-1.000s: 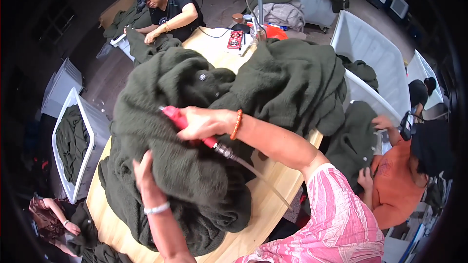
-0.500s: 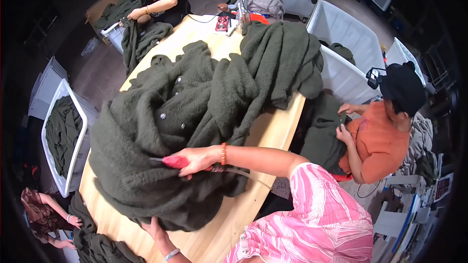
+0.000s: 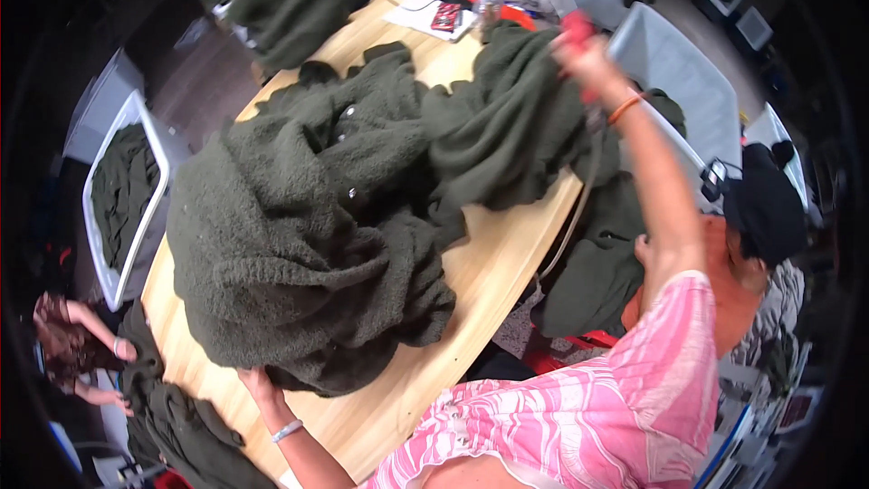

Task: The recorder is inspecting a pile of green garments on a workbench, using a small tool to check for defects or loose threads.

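- The dark green fleece garment (image 3: 308, 244) lies heaped on the wooden table (image 3: 493, 276), filling the middle and left of the frame; you can see small round buttons along its front near the upper centre.
- Its long axis runs from the lower left of the frame up toward the upper right, where a second fold of the same green fleece drapes over the table's far edge.
- Your left hand (image 3: 258, 383) sits at the lower left of centre, at the near bottom edge of the heap, fingers tucked under the fleece and touching it; a pale bracelet is on that wrist. Whether the fingers are clamped on the fabric is hidden, so you cannot tell.
- Your right hand (image 3: 584, 50) is raised in the upper right of the frame, above the far end of the fleece, closed around a red tool (image 3: 576, 25) that is blurred; an orange band is on the wrist.
- Your hands are well apart, with nearly the whole garment lying between them.
- A white bin (image 3: 136, 244) with more green cloth stands at the left edge; another person in an orange top (image 3: 738, 299) sits at the right.
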The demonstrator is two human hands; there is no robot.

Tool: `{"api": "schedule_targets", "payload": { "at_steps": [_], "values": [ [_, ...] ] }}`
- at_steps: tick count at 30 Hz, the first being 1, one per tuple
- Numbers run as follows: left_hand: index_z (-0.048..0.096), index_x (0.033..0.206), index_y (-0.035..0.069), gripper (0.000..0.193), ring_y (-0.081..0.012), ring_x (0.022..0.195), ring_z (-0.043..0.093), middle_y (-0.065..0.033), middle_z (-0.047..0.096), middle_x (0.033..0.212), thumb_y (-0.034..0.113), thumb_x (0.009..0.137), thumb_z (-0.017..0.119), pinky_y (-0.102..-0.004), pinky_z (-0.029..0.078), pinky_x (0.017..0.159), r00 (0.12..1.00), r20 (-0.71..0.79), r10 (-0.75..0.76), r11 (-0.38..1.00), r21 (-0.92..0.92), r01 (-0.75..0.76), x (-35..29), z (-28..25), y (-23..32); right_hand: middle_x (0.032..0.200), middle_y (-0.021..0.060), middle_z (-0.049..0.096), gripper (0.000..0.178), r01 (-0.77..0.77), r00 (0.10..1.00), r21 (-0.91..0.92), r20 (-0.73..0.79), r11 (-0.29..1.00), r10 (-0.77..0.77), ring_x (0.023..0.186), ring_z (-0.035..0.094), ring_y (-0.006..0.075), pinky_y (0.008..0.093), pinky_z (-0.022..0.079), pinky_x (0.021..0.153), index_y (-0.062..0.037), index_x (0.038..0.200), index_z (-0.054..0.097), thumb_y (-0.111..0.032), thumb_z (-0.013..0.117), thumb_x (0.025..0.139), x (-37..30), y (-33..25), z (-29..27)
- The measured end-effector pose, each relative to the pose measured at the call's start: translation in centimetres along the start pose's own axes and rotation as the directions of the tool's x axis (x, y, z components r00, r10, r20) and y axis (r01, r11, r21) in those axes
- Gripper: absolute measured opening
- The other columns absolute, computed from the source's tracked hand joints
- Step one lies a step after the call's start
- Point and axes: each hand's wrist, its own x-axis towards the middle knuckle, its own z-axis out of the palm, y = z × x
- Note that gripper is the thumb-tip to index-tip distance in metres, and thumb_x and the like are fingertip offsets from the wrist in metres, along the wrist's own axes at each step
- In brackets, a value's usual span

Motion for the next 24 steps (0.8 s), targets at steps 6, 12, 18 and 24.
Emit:
{"api": "schedule_targets", "payload": {
  "at_steps": [6, 12, 18, 24],
  "values": [
    [0.037, 0.145, 0.0, 0.062, -0.0233, 0.131, 0.045, -0.0143, 0.045, 0.146, -0.003, 0.086, 0.056, -0.0363, 0.035, 0.106, 0.759, -0.16, 0.631, 0.591, 0.733, -0.336, -5.3, 8.4, 7.0, 0.073, 0.0045, 0.066, 0.035, 0.265, 0.934, -0.122, -0.214, 0.956, -0.286, 0.065, 0.064, 0.0129, 0.0314, 0.05, 0.059, 0.001, 0.107, 0.067, -0.03, 0.066, 0.091, 12.6, 0.1, -12.9],
    [0.05, 0.137, 0.001, 0.058, -0.033, 0.125, 0.049, -0.0188, 0.053, 0.134, 0.009, 0.084, 0.071, -0.0416, 0.037, 0.106, 0.668, 0.184, 0.721, 0.32, 0.767, -0.557, -4.2, 19.8, 11.2, 0.067, 0.0054, 0.064, 0.025, -0.089, 0.913, 0.123, 0.407, 0.988, 0.032, 0.05, 0.06, 0.0122, 0.0297, 0.05, 0.047, -0.0013, 0.095, 0.065, -0.026, 0.064, 0.095, 0.5, -6.9, 1.0],
    [0.053, 0.139, 0.011, 0.059, -0.0419, 0.139, 0.036, -0.0226, 0.037, 0.151, 0.023, 0.085, 0.073, -0.0493, 0.031, 0.113, 0.674, 0.479, 0.563, 0.033, 0.801, -0.597, 2.1, 20.9, 9.3, 0.094, 0.0168, 0.072, 0.041, 0.332, 0.611, 0.413, 0.591, 0.848, -0.527, 0.081, 0.07, 0.0262, 0.0366, 0.054, 0.071, 0.0046, 0.124, 0.055, -0.018, 0.067, 0.092, -15.8, -19.0, 7.5],
    [0.067, 0.121, 0.008, 0.044, -0.0385, 0.133, 0.043, -0.0201, 0.041, 0.149, 0.016, 0.079, 0.076, -0.0459, 0.037, 0.109, 0.639, 0.518, 0.568, 0.128, 0.711, -0.691, 1.9, 18.9, 4.5, 0.09, 0.0247, 0.068, 0.038, 0.512, 0.362, 0.136, 0.862, 0.848, -0.356, 0.088, 0.065, 0.0441, 0.0526, 0.052, 0.077, -0.006, 0.119, 0.057, -0.033, 0.062, 0.093, -22.0, -25.4, 8.6]
  ]
}}
